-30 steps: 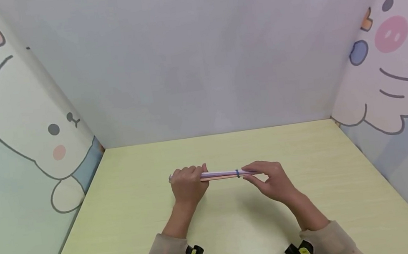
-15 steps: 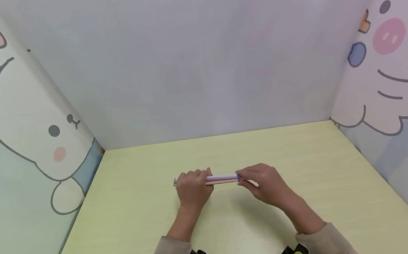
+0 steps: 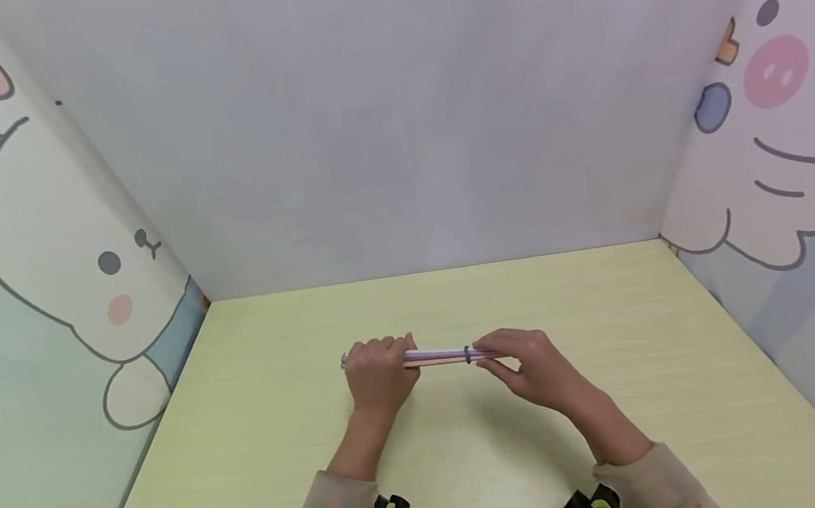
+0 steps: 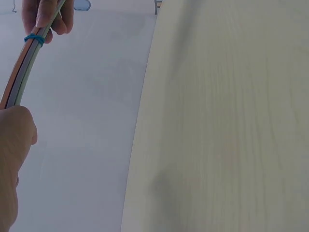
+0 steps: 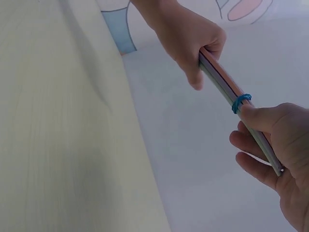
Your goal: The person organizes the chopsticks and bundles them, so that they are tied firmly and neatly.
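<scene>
A bundle of slim straws point(image 3: 434, 356) in orange, purple and pale green is held level above the table. My left hand point(image 3: 379, 374) wraps round its left part, and a short end pokes out past the fist. A blue rubber band point(image 5: 241, 102) circles the bundle near its right part. My right hand point(image 3: 533, 365) pinches the straws between thumb and fingers just right of the band; in the right wrist view the thumb lies against the bundle beside it. The left wrist view shows the band point(image 4: 34, 38) close to the right fingertips.
The pale yellow-green table point(image 3: 286, 444) spreads beneath both hands. A plain grey wall point(image 3: 407, 120) stands behind it. Side walls carry cartoon drawings, a rabbit point(image 3: 110, 296) at left and a pig point(image 3: 775, 74) at right.
Half a second ago the right fingers covered the blue band; now they sit right of it and the band shows. The left hand has shifted slightly and keeps its grip.
</scene>
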Available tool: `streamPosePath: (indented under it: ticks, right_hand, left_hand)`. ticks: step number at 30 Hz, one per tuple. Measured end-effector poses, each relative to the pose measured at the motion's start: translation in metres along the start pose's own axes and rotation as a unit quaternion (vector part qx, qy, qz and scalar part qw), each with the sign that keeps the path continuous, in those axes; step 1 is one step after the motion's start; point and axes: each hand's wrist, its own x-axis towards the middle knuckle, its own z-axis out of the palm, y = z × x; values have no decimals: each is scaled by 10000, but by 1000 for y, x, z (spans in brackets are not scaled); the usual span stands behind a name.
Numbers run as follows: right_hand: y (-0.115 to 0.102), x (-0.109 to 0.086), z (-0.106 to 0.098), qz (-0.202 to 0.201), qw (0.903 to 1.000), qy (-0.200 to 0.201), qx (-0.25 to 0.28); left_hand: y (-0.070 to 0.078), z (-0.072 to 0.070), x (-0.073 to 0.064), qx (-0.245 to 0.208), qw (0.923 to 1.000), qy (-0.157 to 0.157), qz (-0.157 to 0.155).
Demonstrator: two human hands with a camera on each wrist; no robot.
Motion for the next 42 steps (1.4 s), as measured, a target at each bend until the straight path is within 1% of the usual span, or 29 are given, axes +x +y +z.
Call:
streamPosePath:
  ticks: [3,6,8,11,16,20,22,24,27,29,31,35,39,42]
  right_hand:
    - [-3,0,1,-53,9987,-11,-501]
    - [-6,1,4,-111,9944,22,-1054]
    - [-9,2,5,-134,9920,17,-1252]
    - [-11,2,6,-132,9898,-2,-1420]
    - [-13,3,8,-168,9882,61,-1524]
    - [-14,7,9,-230,9862,26,-1639]
    - [-14,9,9,-213,9854,-41,-1689]
    - [-14,10,8,-135,9865,-76,-1628]
    - [-13,12,4,-18,9909,-7,-1347]
    - [-12,13,0,-36,9934,33,-1149]
    - [-11,15,-2,-138,9937,31,-1110]
    - [-11,19,-2,-337,9895,11,-1405]
    - [-16,21,1,-368,9852,128,-1667]
    - [-20,22,5,-411,9827,79,-1806]
  left_hand:
    - [3,-1,0,39,9999,-108,17]
    - [7,-2,0,89,9997,-231,11]
    - [9,-2,-1,124,9995,-290,-10]
    - [9,-2,-1,121,9995,-278,-39]
    - [10,-2,1,73,9998,-151,-56]
    - [11,0,5,61,9999,-33,125]
    - [12,1,8,53,9997,3,231]
    - [13,1,11,77,9996,30,272]
    - [12,0,14,88,9997,52,199]
    - [11,0,15,84,9999,62,127]
    - [11,-1,16,67,9999,73,58]
    - [12,-1,16,33,10000,48,-49]
    - [15,-3,17,63,9999,-18,-156]
    - [18,-3,17,68,9999,28,-106]
